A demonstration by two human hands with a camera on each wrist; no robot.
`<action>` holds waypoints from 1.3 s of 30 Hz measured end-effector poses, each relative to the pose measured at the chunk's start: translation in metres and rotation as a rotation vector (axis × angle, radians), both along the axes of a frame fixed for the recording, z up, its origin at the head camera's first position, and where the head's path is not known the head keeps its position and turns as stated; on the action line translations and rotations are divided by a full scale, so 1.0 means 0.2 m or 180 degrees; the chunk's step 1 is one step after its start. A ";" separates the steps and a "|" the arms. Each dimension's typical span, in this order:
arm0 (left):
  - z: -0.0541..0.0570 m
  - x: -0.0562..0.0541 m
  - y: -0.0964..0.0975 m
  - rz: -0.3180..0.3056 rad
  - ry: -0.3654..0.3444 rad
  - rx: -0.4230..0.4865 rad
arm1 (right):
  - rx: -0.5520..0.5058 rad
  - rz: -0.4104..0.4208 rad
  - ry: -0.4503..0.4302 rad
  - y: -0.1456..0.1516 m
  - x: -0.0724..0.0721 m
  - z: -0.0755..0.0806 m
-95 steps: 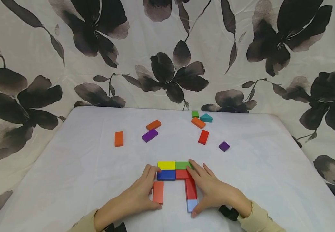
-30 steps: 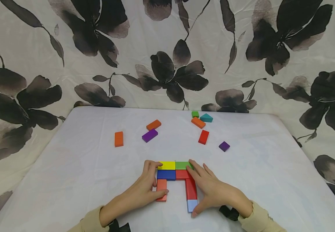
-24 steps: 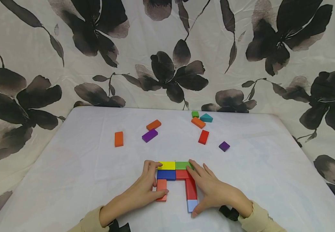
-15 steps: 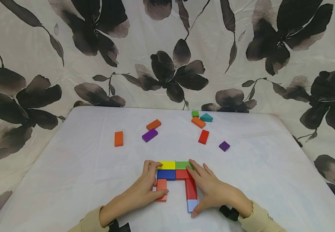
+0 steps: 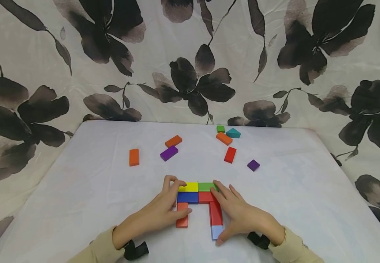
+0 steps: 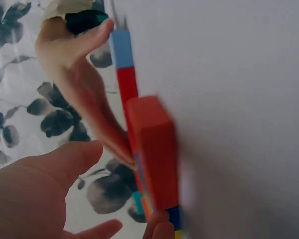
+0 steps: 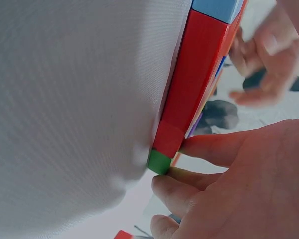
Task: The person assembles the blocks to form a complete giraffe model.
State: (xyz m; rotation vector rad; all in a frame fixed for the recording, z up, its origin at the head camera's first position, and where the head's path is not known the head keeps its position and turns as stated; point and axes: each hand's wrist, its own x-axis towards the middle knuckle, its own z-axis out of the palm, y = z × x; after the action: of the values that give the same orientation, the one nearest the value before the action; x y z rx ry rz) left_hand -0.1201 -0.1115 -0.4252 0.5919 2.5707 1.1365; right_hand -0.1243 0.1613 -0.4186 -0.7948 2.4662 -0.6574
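Note:
On the white table, wooden blocks form an arch. Yellow (image 5: 190,188) and green (image 5: 204,187) blocks lie along the far side, blue (image 5: 188,198) and red (image 5: 204,197) ones in front of them. A longer red block (image 5: 215,214) and a light-blue block (image 5: 217,232) make the right leg; an orange-red block (image 5: 182,221) touching the blue one makes the left. My left hand (image 5: 157,212) hovers beside that leg, its thumb (image 6: 82,157) off the block in the left wrist view. My right hand (image 5: 247,216) rests straight fingers along the arch's right side.
Farther back lie loose blocks: orange (image 5: 134,157), another orange (image 5: 173,141), purple (image 5: 169,153), a third orange (image 5: 224,138), red (image 5: 230,155), small purple (image 5: 254,165), green (image 5: 221,129), and a teal triangle (image 5: 233,133). A floral cloth (image 5: 259,44) hangs behind the table.
The left hand slid the orange-red block right and away from me until it met the blue block. Since then its fingers and thumb have lifted and loosened. The right hand has stayed put.

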 end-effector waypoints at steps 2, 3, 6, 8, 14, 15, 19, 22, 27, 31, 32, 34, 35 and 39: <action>0.04 -0.04 0.03 -0.0139 0.0130 -0.0051 | 0.0004 0.0005 0.0005 0.00 0.00 0.00; 0.06 -0.06 0.05 -0.0209 0.0211 -0.0065 | 0.0008 0.0011 0.0016 0.01 0.00 0.00; 0.14 -0.16 0.13 -0.0506 0.0523 -0.0203 | -0.0007 0.0036 0.0060 0.01 -0.01 -0.01; 0.19 -0.23 0.21 -0.0719 0.0720 -0.0315 | -0.0033 0.0068 0.0071 0.01 -0.01 -0.01; 0.32 -0.47 0.51 -0.1241 0.0916 -0.0783 | -0.0069 0.0242 0.0249 0.02 -0.01 -0.01; 0.34 -0.50 0.56 -0.1315 0.0897 -0.0884 | -0.0060 0.0266 0.0294 0.02 -0.01 -0.01; 0.34 -0.61 0.77 -0.1698 0.0829 -0.1415 | -0.0043 0.0273 0.0293 0.01 -0.02 -0.02; 0.31 -0.68 0.89 -0.1945 0.0760 -0.1886 | -0.0034 0.0254 0.0265 0.01 -0.02 -0.02; 0.25 -0.76 1.01 -0.2064 0.0588 -0.2274 | -0.0083 0.0302 0.0339 0.01 -0.01 -0.02; 0.23 -0.80 1.06 -0.2105 0.0542 -0.2367 | -0.0116 0.0337 0.0402 0.01 -0.01 -0.02; 0.23 -0.81 1.07 -0.2148 0.0585 -0.2389 | -0.0114 0.0338 0.0415 0.01 -0.01 -0.02; 0.22 -0.83 1.09 -0.2232 0.0655 -0.2415 | -0.0102 0.0332 0.0423 0.01 -0.01 -0.02; 0.22 -0.83 1.10 -0.2280 0.0692 -0.2422 | -0.0097 0.0331 0.0424 0.01 -0.01 -0.01; 0.20 -0.86 1.11 -0.2316 0.0713 -0.2268 | -0.0073 0.0334 0.0410 0.01 -0.01 -0.01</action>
State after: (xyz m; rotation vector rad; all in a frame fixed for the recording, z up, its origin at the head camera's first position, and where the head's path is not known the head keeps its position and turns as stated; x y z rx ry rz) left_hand -0.2912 0.1096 -0.3848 1.3268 2.3306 -0.0837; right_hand -0.1263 0.1640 -0.4204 -0.9968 2.5145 -0.6149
